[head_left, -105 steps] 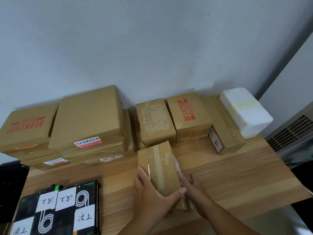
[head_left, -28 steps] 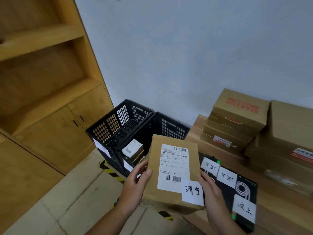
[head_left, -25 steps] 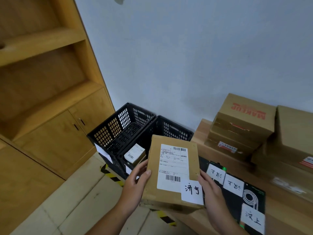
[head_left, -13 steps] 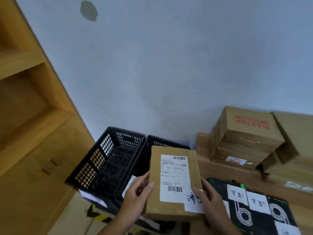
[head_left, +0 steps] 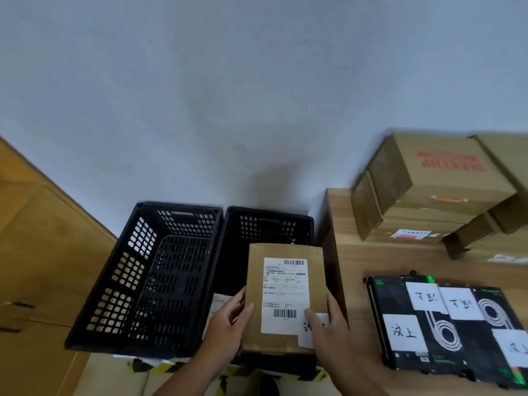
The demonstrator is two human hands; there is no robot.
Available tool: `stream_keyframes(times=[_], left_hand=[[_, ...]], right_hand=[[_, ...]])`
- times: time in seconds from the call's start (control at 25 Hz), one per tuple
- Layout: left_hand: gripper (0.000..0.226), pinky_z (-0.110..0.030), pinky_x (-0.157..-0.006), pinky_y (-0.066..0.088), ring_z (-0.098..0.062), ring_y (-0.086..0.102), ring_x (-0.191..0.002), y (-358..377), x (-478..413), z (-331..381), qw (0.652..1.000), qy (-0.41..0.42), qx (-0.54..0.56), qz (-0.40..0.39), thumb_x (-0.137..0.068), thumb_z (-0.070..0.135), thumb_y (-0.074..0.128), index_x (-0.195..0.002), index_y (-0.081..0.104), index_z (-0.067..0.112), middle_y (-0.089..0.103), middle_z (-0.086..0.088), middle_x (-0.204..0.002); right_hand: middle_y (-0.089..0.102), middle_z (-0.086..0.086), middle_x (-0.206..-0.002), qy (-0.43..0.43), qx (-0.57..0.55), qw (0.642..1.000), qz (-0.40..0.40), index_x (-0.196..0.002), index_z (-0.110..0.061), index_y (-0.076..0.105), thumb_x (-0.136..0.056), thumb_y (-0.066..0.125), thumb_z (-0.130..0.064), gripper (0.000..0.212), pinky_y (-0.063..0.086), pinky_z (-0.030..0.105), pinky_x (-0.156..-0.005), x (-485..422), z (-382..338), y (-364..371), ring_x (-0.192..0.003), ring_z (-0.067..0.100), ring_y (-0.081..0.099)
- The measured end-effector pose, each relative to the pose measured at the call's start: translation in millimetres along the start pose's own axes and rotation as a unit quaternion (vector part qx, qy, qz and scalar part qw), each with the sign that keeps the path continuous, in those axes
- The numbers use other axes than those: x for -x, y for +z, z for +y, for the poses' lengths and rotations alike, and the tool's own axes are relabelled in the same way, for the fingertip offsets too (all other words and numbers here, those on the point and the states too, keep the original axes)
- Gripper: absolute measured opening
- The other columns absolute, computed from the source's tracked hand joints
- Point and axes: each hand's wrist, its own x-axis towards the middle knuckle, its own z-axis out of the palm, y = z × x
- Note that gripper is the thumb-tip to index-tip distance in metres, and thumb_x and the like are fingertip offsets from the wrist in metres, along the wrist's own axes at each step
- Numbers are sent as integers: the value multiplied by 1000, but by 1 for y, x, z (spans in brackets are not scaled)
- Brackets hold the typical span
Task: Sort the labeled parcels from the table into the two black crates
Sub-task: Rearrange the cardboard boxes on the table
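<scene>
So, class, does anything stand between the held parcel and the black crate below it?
Nothing visible does. The left hand and right hand hold the parcel over the open right crate. A white-labelled item lies inside it, mostly hidden behind the parcel.

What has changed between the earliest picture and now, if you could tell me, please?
The parcel was lifted off the table, turned label-up and carried left. The left hand and right hand now hold it over the right crate. Both hands kept their hold throughout. The stacked boxes and the black board stayed on the table.
</scene>
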Motion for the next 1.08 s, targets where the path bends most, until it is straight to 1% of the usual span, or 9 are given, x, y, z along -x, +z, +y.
stream_keyframes(times=[0.08, 0.2, 0.4, 0.52, 0.6, 0.68, 0.76, 0.92, 1.08], left_hand=[[44, -21, -84, 61, -14, 62, -122, 1, -25, -30, 1000, -15, -8, 16, -103, 30, 59, -143, 48, 44, 62, 11, -132], [46, -20, -84, 59, -9, 62, -121, -2, -56, -70, 999, -36, -22, 18, -103, 30, 59, -146, 49, 41, 61, 15, -132], [46, -39, -106, 54, -9, 58, -128, -13, -90, -120, 997, -53, -59, 13, -102, 33, 60, -145, 49, 45, 59, 18, -139], [46, -32, -107, 52, -6, 57, -126, -14, -102, -141, 993, -56, -105, 12, -103, 27, 60, -143, 48, 47, 58, 21, -138], [50, -31, -108, 51, -6, 56, -127, -9, -109, -149, 988, -51, -143, 15, -103, 23, 61, -148, 47, 39, 57, 16, -142], [56, -33, -114, 46, -9, 51, -134, 1, -117, -154, 978, -33, -207, 27, -103, 23, 61, -155, 40, 29, 52, 12, -148], [66, -28, -118, 37, -10, 43, -141, 13, -122, -156, 967, -26, -253, 25, -103, 30, 59, -161, 28, 24, 43, 11, -155], [88, -25, -119, 22, -15, 20, -153, 29, -127, -163, 961, -82, -265, 5, -102, 37, 57, -164, -4, 19, 17, 3, -168], [94, -30, -120, 26, -16, 21, -153, 33, -123, -165, 957, -116, -267, -8, -100, 38, 59, -163, -9, 21, 16, 3, -168]], right_hand=[[60, -6, -133, 7, 6, 1000, 22, -155, -34, 34, -100, 62, -23, 63, 52, 17, -76, -21, 28, 21, -107, 3, 61], [58, -8, -135, 42, 11, 998, 40, -155, -38, 30, -99, 62, -30, 64, 48, 14, -72, -45, 72, 48, -108, 4, 60], [53, -7, -139, 91, 17, 993, 78, -154, -39, 30, -100, 61, -35, 62, 56, 30, -88, -69, 122, 83, -120, 15, 56], [53, -8, -139, 112, 29, 990, 83, -153, -38, 32, -98, 63, -38, 63, 55, 49, -101, -82, 139, 95, -127, 21, 55], [55, -8, -137, 122, 27, 989, 82, -151, -39, 33, -97, 65, -34, 64, 53, 49, -104, -88, 148, 98, -126, 19, 55], [55, -7, -138, 129, 41, 988, 76, -152, -37, 32, -96, 67, -30, 66, 51, 46, -106, -93, 155, 98, -126, 18, 55], [54, -4, -142, 138, 55, 987, 65, -154, -32, 29, -96, 66, -25, 70, 49, 43, -106, -99, 162, 101, -127, 19, 54], [52, -2, -144, 165, 67, 983, 51, -156, -32, 24, -97, 63, -20, 71, 53, 34, -93, -104, 171, 107, -121, 17, 56], [52, -6, -144, 146, 93, 984, 48, -153, -37, 25, -96, 63, -23, 70, 53, 44, -103, -103, 174, 103, -128, 18, 56]])
